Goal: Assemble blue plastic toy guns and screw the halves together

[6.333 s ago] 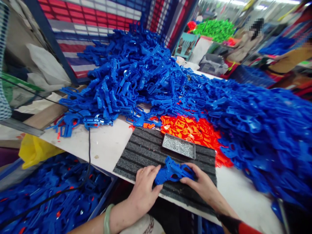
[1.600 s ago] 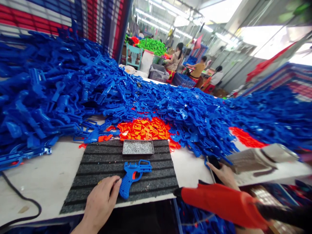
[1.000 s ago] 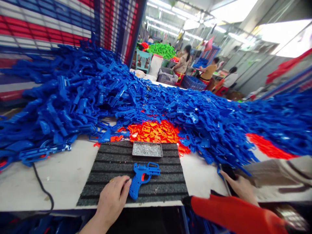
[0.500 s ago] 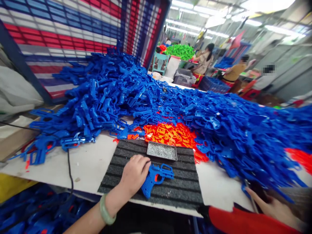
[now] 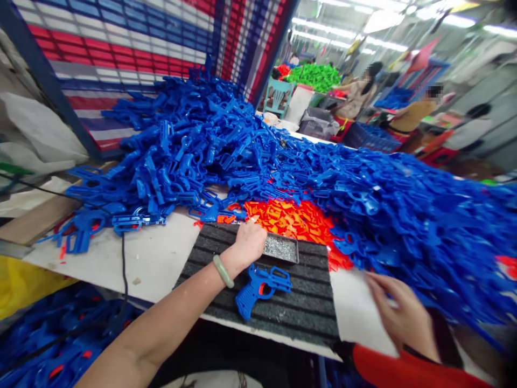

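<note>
A blue toy gun shell with an orange trigger lies on the dark ribbed mat. My left hand reaches past it to the left end of the small metal tray of screws; its fingers curl down and their tips are hidden. My right hand, in a red sleeve, hovers over the white table at the right of the mat, fingers spread and blurred, nothing in it. Orange trigger pieces are heaped just behind the tray.
A huge heap of blue gun shells covers the table's back and right side. A black cable hangs over the front edge. A bin of blue shells stands below left. Other people sit at tables far back right.
My left hand has left the blue gun shell and moved forward to the screw tray. My right hand has come in from the far right toward the mat.
</note>
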`<action>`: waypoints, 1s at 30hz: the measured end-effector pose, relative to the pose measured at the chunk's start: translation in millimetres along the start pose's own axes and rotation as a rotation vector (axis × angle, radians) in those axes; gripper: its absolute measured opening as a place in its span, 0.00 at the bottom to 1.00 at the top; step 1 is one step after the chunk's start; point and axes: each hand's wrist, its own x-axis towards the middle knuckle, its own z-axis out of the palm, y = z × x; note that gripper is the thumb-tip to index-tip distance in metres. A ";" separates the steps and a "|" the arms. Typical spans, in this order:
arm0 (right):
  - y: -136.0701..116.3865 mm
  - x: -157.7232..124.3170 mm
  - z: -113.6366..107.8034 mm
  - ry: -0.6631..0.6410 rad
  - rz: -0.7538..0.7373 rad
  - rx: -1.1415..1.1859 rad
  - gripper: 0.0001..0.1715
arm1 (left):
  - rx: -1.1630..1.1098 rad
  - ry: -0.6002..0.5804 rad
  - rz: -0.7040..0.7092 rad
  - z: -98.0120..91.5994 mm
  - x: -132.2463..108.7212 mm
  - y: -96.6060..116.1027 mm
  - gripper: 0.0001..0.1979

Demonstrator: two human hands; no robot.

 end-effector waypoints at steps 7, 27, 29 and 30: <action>-115.8 75.8 106.9 -0.486 -0.276 0.084 0.16 | 0.007 0.025 0.023 0.0 -5.6 -2.3 0.10; -123.0 82.3 129.8 -0.385 -0.103 0.213 0.11 | -0.746 0.134 0.013 5.2 -29.8 -16.3 0.10; -124.0 78.6 127.0 -0.349 -0.080 0.272 0.12 | -0.832 0.124 -0.011 3.1 -46.2 -16.9 0.13; -124.9 75.5 124.7 -0.337 -0.058 0.315 0.12 | -0.876 0.117 -0.025 2.3 -55.1 -17.4 0.14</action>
